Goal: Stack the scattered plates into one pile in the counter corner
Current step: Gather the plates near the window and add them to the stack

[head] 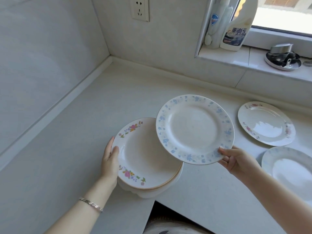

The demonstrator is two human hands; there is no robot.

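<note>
Near the front edge of the counter point(84, 115), the left hand point(109, 159) curls its grip round the rim of a small pile of plates point(143, 157), perhaps lifted. The right hand point(236, 159) pinches a blue-rimmed plate point(194, 129) overlapping it. Best to centre the rims, then lower gently.

Glossy ceramic plates point(195, 129), matt pale stone-like counter point(94, 105)

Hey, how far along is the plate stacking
Partly done. A pile of plates exists, pink flowers on top; your left hand holds its rim near the front edge of the counter, not in the corner. In hand: your right hand pinches the blue-flowered plate above the pile. Left: the rose-patterned plate and the pale blue plate lying at right, then moving the pile to the corner.
</note>
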